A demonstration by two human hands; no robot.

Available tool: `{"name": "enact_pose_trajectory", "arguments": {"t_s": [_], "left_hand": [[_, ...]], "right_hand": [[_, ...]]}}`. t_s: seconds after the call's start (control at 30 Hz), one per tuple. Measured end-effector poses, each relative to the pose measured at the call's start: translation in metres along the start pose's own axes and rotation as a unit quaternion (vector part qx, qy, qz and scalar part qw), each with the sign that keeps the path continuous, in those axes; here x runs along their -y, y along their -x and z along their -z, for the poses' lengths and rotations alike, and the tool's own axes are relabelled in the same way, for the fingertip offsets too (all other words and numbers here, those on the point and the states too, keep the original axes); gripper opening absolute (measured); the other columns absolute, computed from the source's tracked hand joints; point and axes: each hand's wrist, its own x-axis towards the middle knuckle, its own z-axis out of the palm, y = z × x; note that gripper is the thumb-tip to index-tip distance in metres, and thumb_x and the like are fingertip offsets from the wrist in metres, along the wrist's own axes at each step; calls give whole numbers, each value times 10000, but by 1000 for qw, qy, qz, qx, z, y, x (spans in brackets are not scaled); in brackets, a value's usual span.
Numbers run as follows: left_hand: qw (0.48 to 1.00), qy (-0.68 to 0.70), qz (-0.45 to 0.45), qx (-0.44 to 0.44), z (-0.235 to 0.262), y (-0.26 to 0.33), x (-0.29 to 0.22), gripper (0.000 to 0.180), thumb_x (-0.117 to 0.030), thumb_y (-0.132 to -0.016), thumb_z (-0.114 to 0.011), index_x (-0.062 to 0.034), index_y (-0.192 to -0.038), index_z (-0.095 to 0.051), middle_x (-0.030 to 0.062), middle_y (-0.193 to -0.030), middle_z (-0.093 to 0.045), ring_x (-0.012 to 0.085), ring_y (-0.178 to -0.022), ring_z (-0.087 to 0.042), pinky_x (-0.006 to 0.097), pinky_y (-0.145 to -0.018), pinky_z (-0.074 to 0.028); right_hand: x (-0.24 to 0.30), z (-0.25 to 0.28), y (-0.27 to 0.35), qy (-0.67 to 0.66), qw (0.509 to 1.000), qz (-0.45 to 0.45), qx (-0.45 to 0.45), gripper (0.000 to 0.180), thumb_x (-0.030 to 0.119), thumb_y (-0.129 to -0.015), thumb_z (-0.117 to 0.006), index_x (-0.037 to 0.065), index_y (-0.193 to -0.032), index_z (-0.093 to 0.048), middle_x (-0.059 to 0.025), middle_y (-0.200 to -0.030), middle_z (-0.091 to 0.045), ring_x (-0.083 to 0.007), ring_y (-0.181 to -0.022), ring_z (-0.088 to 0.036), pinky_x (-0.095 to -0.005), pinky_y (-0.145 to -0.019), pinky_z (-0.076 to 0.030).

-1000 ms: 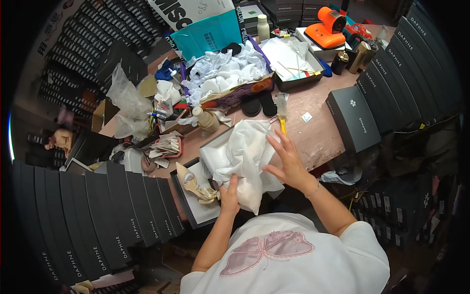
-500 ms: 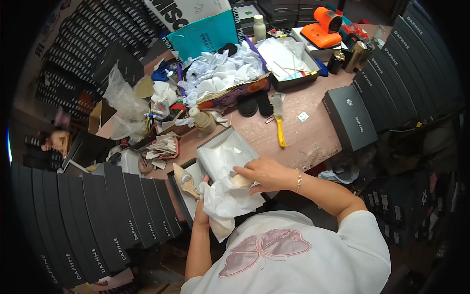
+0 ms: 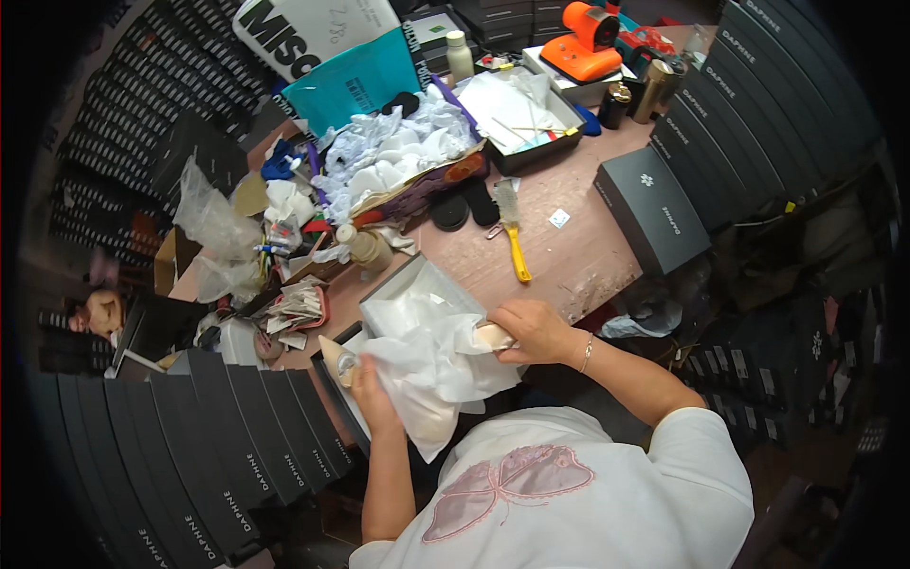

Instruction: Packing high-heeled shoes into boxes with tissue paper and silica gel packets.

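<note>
My right hand (image 3: 536, 332) is closed round a beige shoe (image 3: 494, 336) that sticks out of crumpled white tissue paper (image 3: 427, 365). The paper drapes over an open grey shoebox (image 3: 414, 275) in front of me. At the paper's left edge, my left hand (image 3: 377, 398) has its fingers bent and appears to grip the sheet; the fingertips are partly hidden. Beside those fingers a beige pointed shoe with a shiny ornament (image 3: 332, 353) lies in a dark box part (image 3: 327, 384). Beige shows through the paper's lower corner.
Dark shoeboxes (image 3: 227, 446) stack at the left, and more (image 3: 654, 213) at the right. A yellow-handled brush (image 3: 515, 242) lies on the pink table (image 3: 559, 261). Behind are a carton of crumpled paper (image 3: 403, 152), a bottle (image 3: 368, 248) and an orange device (image 3: 580, 45).
My right hand has drawn the shoe to the right, and the tissue spreads wider. My left hand has come out from under the paper toward the ornamented shoe. The whole view has shifted.
</note>
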Motion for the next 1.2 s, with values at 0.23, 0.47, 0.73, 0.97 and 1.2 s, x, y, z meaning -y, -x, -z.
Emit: {"name": "enact_pose_trajectory", "arguments": {"t_s": [0.23,0.47,0.73,0.97,1.2], "left_hand": [[970,67,-203,-113,-1,6,-39,311,-259,-1001,-359,-22,-1151,-493,130,-1043,-588,230,-1020,-581,365,-897,-502],[624,-694,-178,312,-30,-58,101,186,-168,-824,-600,-6,-915,-609,186,-851,-612,348,-885,-583,425,-873,-420],[920,-141,111,348,-36,-52,9,609,-440,-945,-464,11,-1350,-407,198,-1298,-500,267,-1174,-510,405,-1016,-371],[796,228,473,302,-12,8,67,716,-632,-931,-222,-75,-1349,-387,227,-1174,-552,354,-940,-629,414,-701,-582],[891,335,293,89,-11,49,56,774,-673,-909,-148,-92,-1393,-316,162,-1361,-406,312,-1218,-454,477,-1018,-391]], "right_hand": [[-98,-17,58,-132,875,-439,-154,367,277,-805,-656,-16,-1010,-574,-133,-849,-631,-201,-776,-612,-331,-671,-491],[-75,21,58,-334,824,-408,-207,341,235,-833,-639,-37,-1033,-590,-87,-897,-630,-119,-803,-575,-287,-716,-473],[-32,61,22,-136,952,-219,166,432,367,-782,-648,18,-1032,-606,-163,-875,-655,-283,-792,-642,-358,-719,-498],[16,-24,-75,-26,966,109,235,407,373,-702,-685,67,-967,-636,-108,-878,-624,-284,-840,-596,-377,-723,-450],[57,-93,-36,47,989,54,132,278,238,-696,-702,99,-927,-636,-65,-884,-560,-240,-898,-536,-359,-773,-397]]}}
